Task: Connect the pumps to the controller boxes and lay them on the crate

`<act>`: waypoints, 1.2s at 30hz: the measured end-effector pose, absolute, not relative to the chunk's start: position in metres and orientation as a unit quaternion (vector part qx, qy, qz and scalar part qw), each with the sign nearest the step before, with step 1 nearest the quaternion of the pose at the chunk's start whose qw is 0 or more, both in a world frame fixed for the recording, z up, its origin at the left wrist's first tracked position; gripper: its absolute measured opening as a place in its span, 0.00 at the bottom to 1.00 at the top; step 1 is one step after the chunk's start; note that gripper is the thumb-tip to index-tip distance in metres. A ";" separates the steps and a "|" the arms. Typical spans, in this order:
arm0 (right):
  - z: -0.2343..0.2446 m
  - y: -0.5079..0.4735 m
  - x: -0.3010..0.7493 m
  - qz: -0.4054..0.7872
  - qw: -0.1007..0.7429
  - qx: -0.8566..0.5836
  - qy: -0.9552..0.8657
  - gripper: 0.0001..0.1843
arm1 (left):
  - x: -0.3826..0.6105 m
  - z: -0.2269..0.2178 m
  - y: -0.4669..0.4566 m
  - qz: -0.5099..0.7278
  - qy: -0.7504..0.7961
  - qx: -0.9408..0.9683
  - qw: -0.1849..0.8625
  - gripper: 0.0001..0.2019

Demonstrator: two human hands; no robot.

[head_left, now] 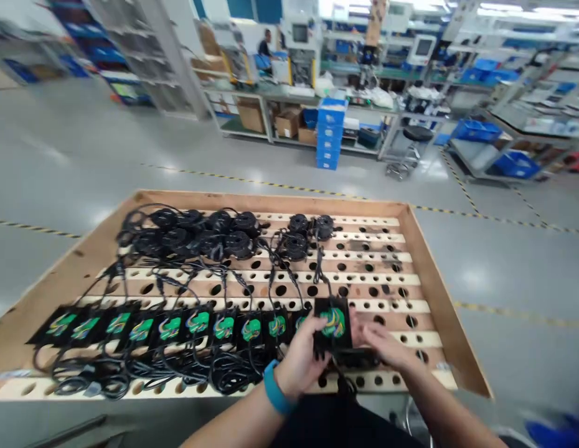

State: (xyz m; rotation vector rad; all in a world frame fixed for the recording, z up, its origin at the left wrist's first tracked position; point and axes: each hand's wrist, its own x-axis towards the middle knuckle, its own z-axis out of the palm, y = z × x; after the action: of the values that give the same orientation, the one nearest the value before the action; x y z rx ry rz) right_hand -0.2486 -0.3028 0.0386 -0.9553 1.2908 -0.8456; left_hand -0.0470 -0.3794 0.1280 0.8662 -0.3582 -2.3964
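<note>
A square black box with a green circuit board and coloured wires (pixel 334 325) is held up over the slatted wooden tray. My left hand (pixel 302 356), with a teal wristband, grips its left side and lower edge. At the box's right edge is my right hand (pixel 380 341), slightly blurred, its fingers stretched toward the box; whether they touch it I cannot tell. A black cable runs from the box up to a round black part (pixel 324 228). Several similar boxes (pixel 252 330) lie in a row to the left.
Round black parts with cables (pixel 238 244) sit along the tray's far side. Coiled black cables (pixel 224 371) lie at its near edge. The wooden tray (pixel 446 311) has raised side walls and holed slats. Beyond are stacked blue bins (pixel 331 132), a workbench, a stool (pixel 416 134) and a seated person.
</note>
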 end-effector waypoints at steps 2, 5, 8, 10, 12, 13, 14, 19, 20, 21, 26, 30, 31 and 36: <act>0.042 -0.250 -0.208 -0.344 0.661 -0.442 0.499 0.38 | -0.052 0.131 -0.390 -0.877 -0.166 0.357 0.276 0.18; 0.055 -0.220 -0.172 -0.342 0.613 -0.475 0.530 0.27 | -0.059 0.133 -0.409 -0.836 -0.263 0.378 0.297 0.23; 0.082 -0.218 -0.188 -0.279 0.525 -0.469 0.653 0.15 | -0.061 0.117 -0.432 -0.745 -0.408 0.374 0.372 0.27; 0.103 -0.220 -0.220 -0.204 0.443 -0.511 0.707 0.12 | -0.060 0.094 -0.442 -0.623 -0.550 0.386 0.401 0.24; 0.117 -0.223 -0.255 -0.094 0.326 -0.570 0.748 0.09 | -0.061 0.066 -0.444 -0.508 -0.676 0.402 0.352 0.19; 0.118 -0.225 -0.270 -0.029 0.267 -0.593 0.759 0.07 | -0.063 0.053 -0.441 -0.475 -0.717 0.404 0.311 0.16; 0.116 -0.228 -0.282 0.034 0.217 -0.609 0.762 0.05 | -0.065 0.041 -0.436 -0.455 -0.748 0.399 0.273 0.13; 0.070 -0.236 -0.308 0.150 0.169 -0.631 0.742 0.09 | -0.079 0.012 -0.414 -0.374 -0.828 0.378 0.180 0.14; 0.061 -0.236 -0.309 0.141 0.182 -0.626 0.745 0.11 | -0.080 0.011 -0.414 -0.351 -0.837 0.385 0.166 0.15; 0.055 -0.238 -0.310 0.116 0.201 -0.619 0.750 0.12 | -0.080 0.012 -0.415 -0.328 -0.845 0.394 0.152 0.15; 0.049 -0.298 -0.301 -0.146 0.296 -0.570 0.753 0.13 | -0.071 0.017 -0.417 -0.238 -0.868 0.425 0.099 0.19; 0.044 -0.413 -0.270 -0.245 0.278 -0.509 0.777 0.15 | -0.065 0.015 -0.398 -0.163 -0.869 0.462 0.072 0.31; 0.041 -0.443 -0.261 -0.249 0.270 -0.503 0.783 0.15 | -0.063 0.013 -0.392 -0.146 -0.871 0.464 0.066 0.34; 0.023 -0.529 -0.227 -0.249 0.256 -0.502 0.788 0.13 | -0.055 0.006 -0.378 -0.178 -0.885 0.430 0.018 0.49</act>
State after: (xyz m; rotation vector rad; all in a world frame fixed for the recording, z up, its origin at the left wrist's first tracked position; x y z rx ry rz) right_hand -0.2269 -0.5289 0.0228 -1.3623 2.1375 -0.6765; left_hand -0.0550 -0.3783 0.0064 1.3366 -2.7477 -0.5530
